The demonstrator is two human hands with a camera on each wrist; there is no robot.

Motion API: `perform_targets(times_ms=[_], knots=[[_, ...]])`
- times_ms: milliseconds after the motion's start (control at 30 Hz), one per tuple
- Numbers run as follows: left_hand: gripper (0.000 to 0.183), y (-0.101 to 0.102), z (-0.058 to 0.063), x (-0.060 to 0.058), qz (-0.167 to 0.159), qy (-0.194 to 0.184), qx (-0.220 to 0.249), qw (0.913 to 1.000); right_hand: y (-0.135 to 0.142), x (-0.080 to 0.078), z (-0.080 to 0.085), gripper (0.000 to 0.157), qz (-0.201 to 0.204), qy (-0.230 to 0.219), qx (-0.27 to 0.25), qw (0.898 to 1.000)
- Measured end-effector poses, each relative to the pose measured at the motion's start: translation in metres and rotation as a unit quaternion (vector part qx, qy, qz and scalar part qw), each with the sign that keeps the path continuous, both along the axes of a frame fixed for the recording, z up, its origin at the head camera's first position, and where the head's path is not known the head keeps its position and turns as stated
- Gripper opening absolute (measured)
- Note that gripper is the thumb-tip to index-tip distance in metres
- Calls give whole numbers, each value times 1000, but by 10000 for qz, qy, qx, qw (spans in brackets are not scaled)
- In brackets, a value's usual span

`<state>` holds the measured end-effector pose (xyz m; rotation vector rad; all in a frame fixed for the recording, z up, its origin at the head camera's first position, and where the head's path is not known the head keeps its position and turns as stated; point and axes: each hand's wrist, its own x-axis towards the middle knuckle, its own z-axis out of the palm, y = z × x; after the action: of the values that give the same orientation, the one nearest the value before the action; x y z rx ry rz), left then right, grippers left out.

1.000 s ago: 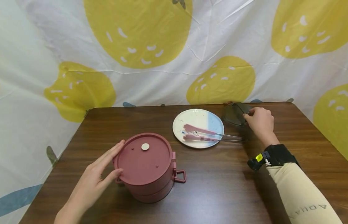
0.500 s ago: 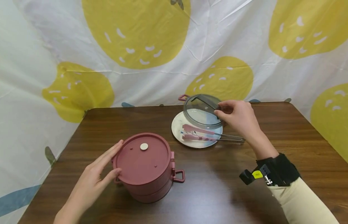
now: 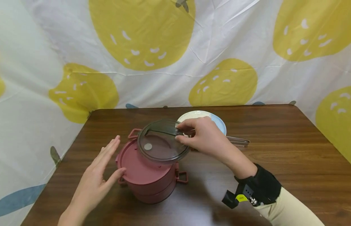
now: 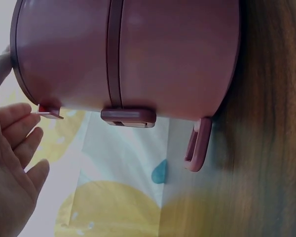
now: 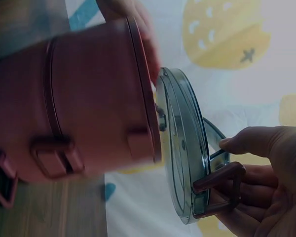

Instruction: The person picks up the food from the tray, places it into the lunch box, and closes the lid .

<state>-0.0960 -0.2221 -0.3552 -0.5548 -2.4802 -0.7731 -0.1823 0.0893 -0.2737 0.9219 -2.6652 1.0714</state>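
A dark red two-tier round pot [image 3: 151,188] stands upright on the table, its flat red top bearing a white button. Between thumb and fingers, my right hand [image 3: 209,138] pinches the dark handle of a clear smoky lid [image 3: 167,153] with red side clasps. That lid is held tilted over the back right of the pot; in the right wrist view a gap shows between the lid [image 5: 180,143] and much of the pot's top. My left hand [image 3: 93,182] is beside the pot's left, fingers stretched out and thumb tip right at the rim.
Behind the right hand lies a round white and blue plate [image 3: 220,124], partly hidden. The wire end of a pair of tongs [image 3: 240,141] sticks out past its right edge. A lemon-print cloth [image 3: 152,84] hangs along the back edge of the wooden table [image 3: 285,138].
My right hand has lifted the clear lid from the back right of the table and carried it left past the plate to above the pot. The left fingers have come slightly away from the rim.
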Motion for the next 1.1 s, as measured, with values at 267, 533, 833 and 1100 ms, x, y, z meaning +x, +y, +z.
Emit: perform_targets(times_ms=[267,533,833,1100], knots=[[82,0,0,-1,-41,28,-38,10000,-22,10,2,24,411,-126,428,9982],[69,-1,-4,1,-166,-120,39,9998,-33,18,4,25,698,-73,629,9955],[58,2,-3,0,-229,-148,203,9994,-20,20,1,29,920,680,947,9889],[54,-4,-4,1,141,-243,308,9991,11,30,-13,35,624,782,1134,9885]])
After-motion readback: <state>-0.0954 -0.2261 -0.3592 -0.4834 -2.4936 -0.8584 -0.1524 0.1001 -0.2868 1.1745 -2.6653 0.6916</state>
